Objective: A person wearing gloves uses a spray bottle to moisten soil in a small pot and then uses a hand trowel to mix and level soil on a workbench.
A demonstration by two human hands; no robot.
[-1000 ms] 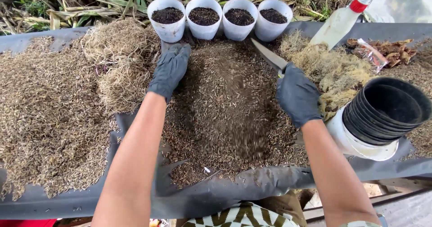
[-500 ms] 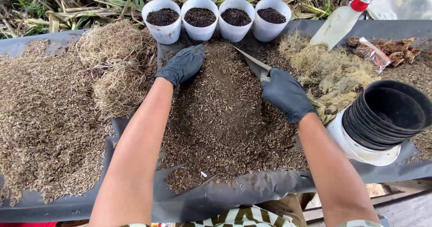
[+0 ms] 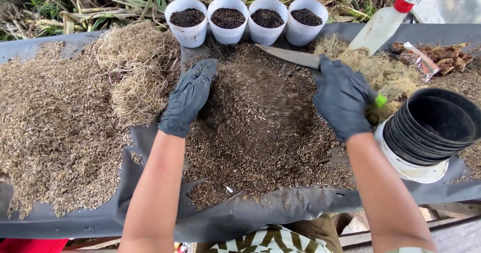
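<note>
Right hand (image 3: 343, 100) closes its grip round a trowel (image 3: 290, 56), green handle end out behind, blade ahead over the mix (image 3: 255, 132). Left hand (image 3: 188, 100) lies flat and open on the pile. Loose and crumbly, it likely spills unless scooped.

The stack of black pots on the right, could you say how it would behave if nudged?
The stack of black pots lies tilted on its side over a white pot, so it would probably roll or slide. Thin nested plastic suggests it is light and would shift easily.
</note>
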